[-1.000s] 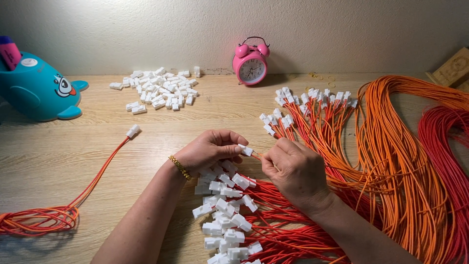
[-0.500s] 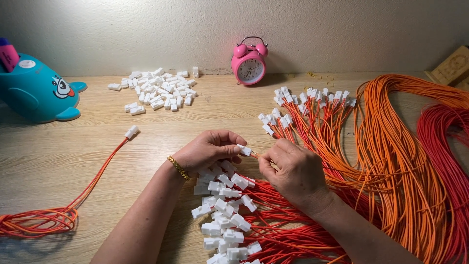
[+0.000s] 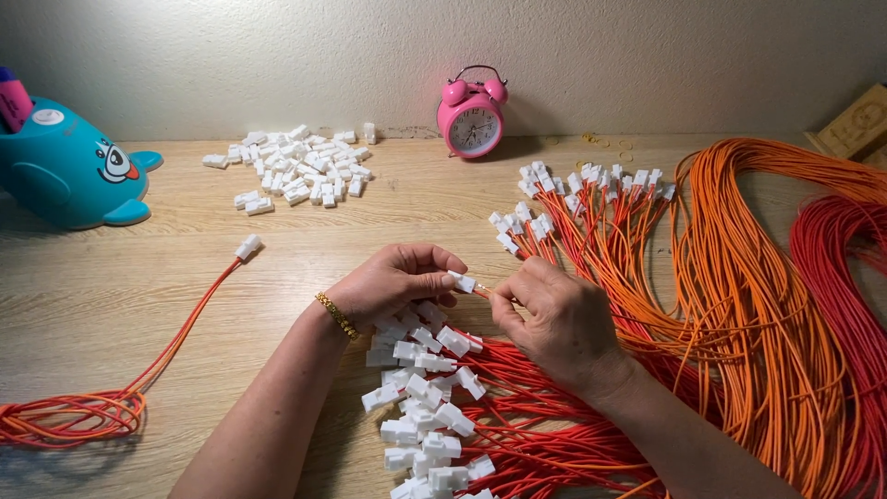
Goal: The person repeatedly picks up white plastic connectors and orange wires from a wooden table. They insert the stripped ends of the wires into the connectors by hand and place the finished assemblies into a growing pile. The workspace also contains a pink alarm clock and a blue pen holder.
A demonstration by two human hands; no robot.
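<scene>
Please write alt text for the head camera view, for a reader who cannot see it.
Two bare hands meet over a light wooden table: the left hand pinches a small white plastic connector, and the right hand holds a thin wire at it. Bundles of orange and red wires lie at right, loose white connectors and a pink alarm clock behind.

There is just one camera. It sits on the person's head and looks down and forward at a wooden table [image 3: 120, 296]. It is close, so the arms come in from the bottom edge. The pink clock [image 3: 471, 115] stands at the far side by the wall, near the top middle. The hands are nearer to the camera than the clock, low in the middle of the view.
</scene>
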